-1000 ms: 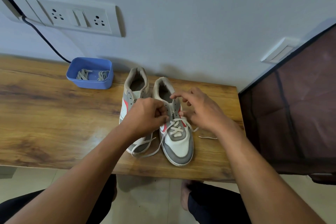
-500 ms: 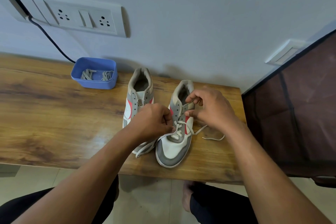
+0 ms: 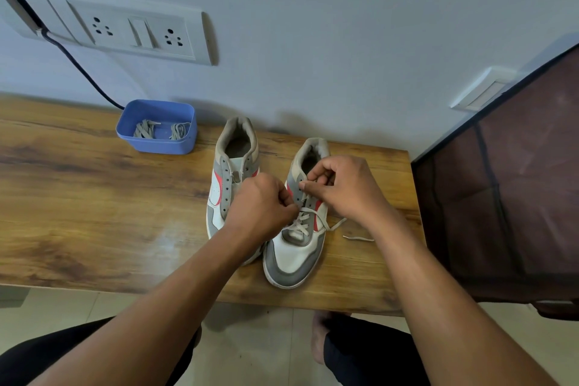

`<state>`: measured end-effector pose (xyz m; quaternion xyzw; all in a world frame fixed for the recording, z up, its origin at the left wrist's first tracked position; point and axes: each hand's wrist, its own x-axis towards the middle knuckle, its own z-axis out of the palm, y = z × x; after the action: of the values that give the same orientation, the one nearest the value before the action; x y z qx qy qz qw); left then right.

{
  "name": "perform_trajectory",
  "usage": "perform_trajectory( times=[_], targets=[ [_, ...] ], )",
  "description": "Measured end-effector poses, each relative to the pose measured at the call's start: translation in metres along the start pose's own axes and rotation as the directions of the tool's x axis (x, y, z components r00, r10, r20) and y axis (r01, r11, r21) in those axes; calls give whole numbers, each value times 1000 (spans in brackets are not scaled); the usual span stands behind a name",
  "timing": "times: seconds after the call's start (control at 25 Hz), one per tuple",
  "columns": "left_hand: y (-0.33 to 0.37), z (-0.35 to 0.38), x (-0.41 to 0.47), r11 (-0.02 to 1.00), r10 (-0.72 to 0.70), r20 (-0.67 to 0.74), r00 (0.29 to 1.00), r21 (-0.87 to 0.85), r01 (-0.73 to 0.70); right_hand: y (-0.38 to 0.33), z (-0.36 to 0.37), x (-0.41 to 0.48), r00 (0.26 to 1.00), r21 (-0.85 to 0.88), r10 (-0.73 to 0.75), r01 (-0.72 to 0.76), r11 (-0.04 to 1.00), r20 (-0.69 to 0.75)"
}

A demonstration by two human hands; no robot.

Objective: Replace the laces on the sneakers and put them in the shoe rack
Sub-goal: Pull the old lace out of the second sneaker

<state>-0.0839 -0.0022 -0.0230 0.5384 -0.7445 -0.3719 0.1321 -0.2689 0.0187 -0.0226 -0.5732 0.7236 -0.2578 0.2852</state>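
1. The nearer sneaker (image 3: pixel 294 257) stands on the bench (image 3: pixel 78 197), touching its unlaced twin (image 3: pixel 233 163). A white lace (image 3: pixel 302 222) crosses its lower eyelets only.
2. The left grip (image 3: pixel 260 210) is closed, pinching the lace by the eyelets. The right grip (image 3: pixel 347 188) pinches at an upper eyelet.
3. Likely risks: a lopsided pull could drag the loose lace tail (image 3: pixel 358 239) short, an eyelet could be skipped, or tugging could slide the sneaker off the bench's front edge.
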Motion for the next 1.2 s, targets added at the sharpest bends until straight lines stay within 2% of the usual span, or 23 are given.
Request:
perform_trajectory(
  times=[0.24, 0.48, 0.56, 0.68, 0.76, 0.88, 1.04, 1.2],
  targets=[
    [5, 9, -6, 999, -26, -57, 998, 16, 27, -1, 2, -1, 1000, 15, 24, -23, 1000, -15],
    [10, 18, -11, 993, -34, -134, 990, 105, 48, -3, 5, -1, 999, -2, 31, -31, 1000, -24],
    [11, 15, -10, 995, -32, -69, 997, 96, 38, -3, 6, -2, 998, -8, 38, -39, 999, -40],
    [7, 2, 0, 994, -107, 134, 985, 32, 103, -3, 5, -2, 998, -28, 45, -46, 999, -53],
    [2, -1, 3, 992, -125, 128, 984, 8, 125, -5, 5, -1, 998, -19, 45, -46, 999, -42],
    [4, 0, 0, 995, -80, 103, 991, 70, 73, -6, 5, 0, 998, 6, 54, -54, 999, -27],
    [4, -14, 4, 992, -122, 290, 949, 51, 112, -6, 3, 0, 999, 18, 50, -49, 999, -7],
    [4, -12, 1, 990, -26, 170, 985, 140, 2, -7, 4, -1, 998, 28, 57, -57, 998, -1]
  ],
)
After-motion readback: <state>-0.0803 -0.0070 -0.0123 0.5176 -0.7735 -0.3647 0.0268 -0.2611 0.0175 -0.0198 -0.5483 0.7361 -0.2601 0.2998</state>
